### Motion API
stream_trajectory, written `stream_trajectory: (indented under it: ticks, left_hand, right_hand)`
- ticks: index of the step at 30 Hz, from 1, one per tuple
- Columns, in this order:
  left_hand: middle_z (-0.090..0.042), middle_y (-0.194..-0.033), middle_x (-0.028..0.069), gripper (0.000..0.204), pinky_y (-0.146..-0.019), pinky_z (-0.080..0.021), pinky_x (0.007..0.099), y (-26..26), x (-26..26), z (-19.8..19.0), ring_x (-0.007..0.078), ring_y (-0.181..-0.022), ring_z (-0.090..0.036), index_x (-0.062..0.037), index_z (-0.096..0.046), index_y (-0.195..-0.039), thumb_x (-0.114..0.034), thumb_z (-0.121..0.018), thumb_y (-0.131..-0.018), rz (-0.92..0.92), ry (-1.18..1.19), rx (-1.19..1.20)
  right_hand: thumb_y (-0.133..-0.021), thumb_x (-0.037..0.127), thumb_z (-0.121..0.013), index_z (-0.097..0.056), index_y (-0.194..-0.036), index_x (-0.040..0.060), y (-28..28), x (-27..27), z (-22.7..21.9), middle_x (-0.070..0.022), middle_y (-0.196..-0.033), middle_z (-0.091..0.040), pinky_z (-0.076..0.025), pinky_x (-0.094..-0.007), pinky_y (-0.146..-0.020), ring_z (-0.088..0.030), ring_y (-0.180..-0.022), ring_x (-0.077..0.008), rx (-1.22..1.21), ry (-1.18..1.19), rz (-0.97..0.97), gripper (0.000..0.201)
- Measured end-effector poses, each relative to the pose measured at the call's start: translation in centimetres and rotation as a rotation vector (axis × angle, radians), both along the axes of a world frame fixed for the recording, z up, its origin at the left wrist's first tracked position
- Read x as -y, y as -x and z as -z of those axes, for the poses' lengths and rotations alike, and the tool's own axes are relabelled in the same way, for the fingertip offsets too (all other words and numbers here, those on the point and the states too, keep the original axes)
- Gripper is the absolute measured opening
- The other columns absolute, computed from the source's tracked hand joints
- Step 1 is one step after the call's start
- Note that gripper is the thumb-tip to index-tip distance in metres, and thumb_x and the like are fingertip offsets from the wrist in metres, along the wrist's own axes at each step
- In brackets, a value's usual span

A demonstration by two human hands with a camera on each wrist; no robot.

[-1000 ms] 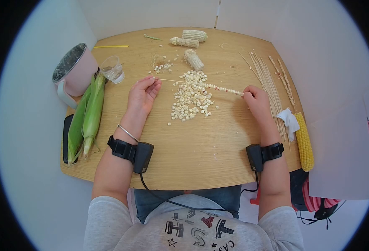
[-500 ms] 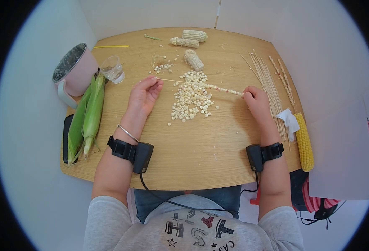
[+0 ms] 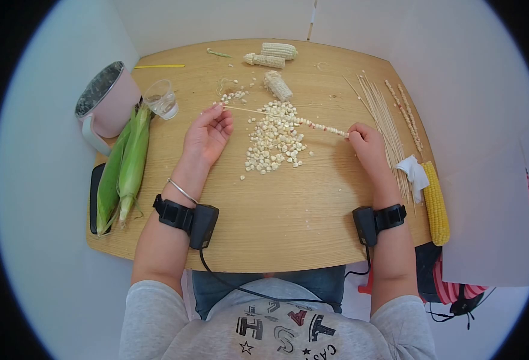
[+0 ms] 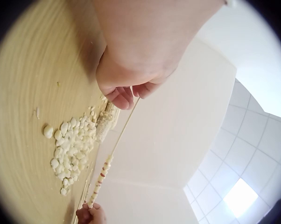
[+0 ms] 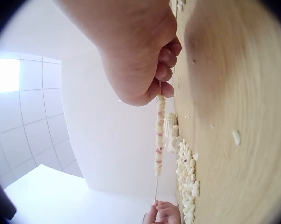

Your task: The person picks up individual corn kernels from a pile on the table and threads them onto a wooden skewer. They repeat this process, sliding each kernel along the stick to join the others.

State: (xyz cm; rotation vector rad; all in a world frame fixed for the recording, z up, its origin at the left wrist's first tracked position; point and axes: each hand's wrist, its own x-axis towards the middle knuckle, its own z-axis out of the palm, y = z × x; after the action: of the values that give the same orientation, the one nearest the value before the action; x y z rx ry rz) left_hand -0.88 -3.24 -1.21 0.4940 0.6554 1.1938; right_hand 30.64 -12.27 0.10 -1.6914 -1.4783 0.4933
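Note:
A thin wooden skewer stretches between the two hands above the table, its right half threaded with pale corn kernels, a few of them reddish. At its bare end, the left hand pinches it between thumb and fingertips, the other fingers loosely curled. The right hand grips the opposite end, right beside the last threaded kernel, as the right wrist view shows with its row of kernels. Beneath the skewer lies a pile of loose kernels.
Partly stripped cobs lie behind the pile. Bare skewers, two filled skewers, a tissue and a yellow corn cob line the right side. At left are husked corn ears, a pink mug and a plastic cup.
The left hand has moved slightly away from the body, raising the skewer's bare end a little in the head view. The right hand stays in place, still gripping its end.

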Motion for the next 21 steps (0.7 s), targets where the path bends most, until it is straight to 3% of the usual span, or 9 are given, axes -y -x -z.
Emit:
stream_trajectory:
  ticks: [4,21]
  left_hand:
    - [-0.058,-0.074,0.0059,0.008,-0.057,-0.045,0.0243,-0.15,0.13,-0.1,0.0128,-0.065,-0.053,-0.0043,-0.058,-0.084,-0.009,-0.061,-0.078,0.015,-0.002,-0.006]
    - [-0.056,-0.072,0.0057,0.003,-0.06,-0.044,0.0265,-0.37,0.32,-0.36,0.0135,-0.065,-0.051,-0.0055,-0.056,-0.079,-0.007,-0.059,-0.078,0.061,-0.023,0.028]
  right_hand:
    - [-0.072,0.015,-0.049,-0.057,-0.071,-0.0021,0.08,0.09,-0.15,-0.0116,-0.055,-0.05,-0.038,-0.0298,-0.051,-0.047,-0.053,-0.0165,0.016,-0.001,0.012,0.019]
    - [-0.071,0.015,-0.048,-0.057,-0.07,-0.0016,-0.33,-0.23,0.43,-0.0122,-0.055,-0.049,-0.038,-0.0303,-0.051,-0.048,-0.052,-0.0173,0.005,0.005,0.015,0.019]
